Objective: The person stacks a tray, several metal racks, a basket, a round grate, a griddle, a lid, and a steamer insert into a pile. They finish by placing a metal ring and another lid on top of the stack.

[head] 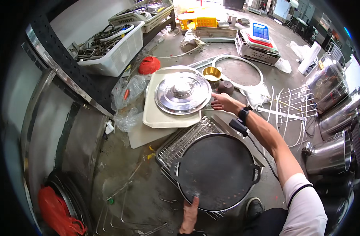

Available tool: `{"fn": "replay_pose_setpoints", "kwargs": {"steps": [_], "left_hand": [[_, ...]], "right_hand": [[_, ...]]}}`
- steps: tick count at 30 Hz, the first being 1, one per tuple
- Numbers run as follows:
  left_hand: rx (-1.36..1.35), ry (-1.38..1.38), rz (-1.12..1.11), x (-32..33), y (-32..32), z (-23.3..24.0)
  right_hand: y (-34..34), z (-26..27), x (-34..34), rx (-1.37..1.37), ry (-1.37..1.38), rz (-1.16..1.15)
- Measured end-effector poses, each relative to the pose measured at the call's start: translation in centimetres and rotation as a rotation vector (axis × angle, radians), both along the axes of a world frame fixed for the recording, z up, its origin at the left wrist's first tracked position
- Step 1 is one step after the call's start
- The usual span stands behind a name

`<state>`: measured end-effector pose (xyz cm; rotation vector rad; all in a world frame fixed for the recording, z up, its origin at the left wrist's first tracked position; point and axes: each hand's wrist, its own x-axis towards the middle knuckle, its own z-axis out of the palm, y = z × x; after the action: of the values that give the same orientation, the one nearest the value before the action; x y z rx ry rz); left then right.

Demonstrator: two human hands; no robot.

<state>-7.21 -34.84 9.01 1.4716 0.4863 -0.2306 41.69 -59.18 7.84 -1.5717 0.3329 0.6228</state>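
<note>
My left hand [189, 213] grips the near rim of a round black griddle pan [216, 171], thumb on top and the other fingers hidden below. The pan has two side handles and lies over a stack of wire racks [186, 144]. My right hand [225, 102] reaches forward, holding nothing, with fingers partly spread. It is close to the right edge of a shiny metal pot lid [183, 93]; whether it touches is unclear. That lid lies on cream plastic trays [171, 122]. Just beyond my right hand are a brown cup-like object [226, 87] and a gold-coloured bowl [211, 73].
A black cable with a plug [238, 127] runs beneath my right forearm. Steel pots [329, 156] and a white wire rack [295, 103] stand at right. A bin of metal parts [118, 54] rests on the left shelf. Bent wire frames [124, 206] lie at lower left.
</note>
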Motion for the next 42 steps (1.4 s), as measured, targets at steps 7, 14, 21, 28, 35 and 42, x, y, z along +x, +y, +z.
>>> {"fn": "replay_pose_setpoints", "kwargs": {"steps": [7,14,21,28,35,42], "left_hand": [[-0.147,-0.09,0.133,1.4,-0.7,1.2],[0.022,-0.018,0.002,1.3,1.6,2.2],[-0.21,-0.132,0.06,1.1,0.1,2.6],[0.02,-0.124,0.169,-1.9,-0.3,-3.9],[-0.478,0.002,0.342,-0.7,-2.0,-1.4],[-0.024,-0.277,0.197,0.3,-1.0,3.8]], "right_hand": [[1.2,-2.6,5.8,0.398,0.104,-0.208],[2.5,8.7,-1.9,0.329,-0.241,-0.046],[-14.0,13.0,-16.9,0.52,-0.237,0.136],[-12.3,14.0,-34.7,0.308,0.058,-0.229],[-11.4,11.3,-39.3,0.244,0.165,-0.144],[-11.7,10.9,-41.2,-0.042,-0.036,0.032]]}}
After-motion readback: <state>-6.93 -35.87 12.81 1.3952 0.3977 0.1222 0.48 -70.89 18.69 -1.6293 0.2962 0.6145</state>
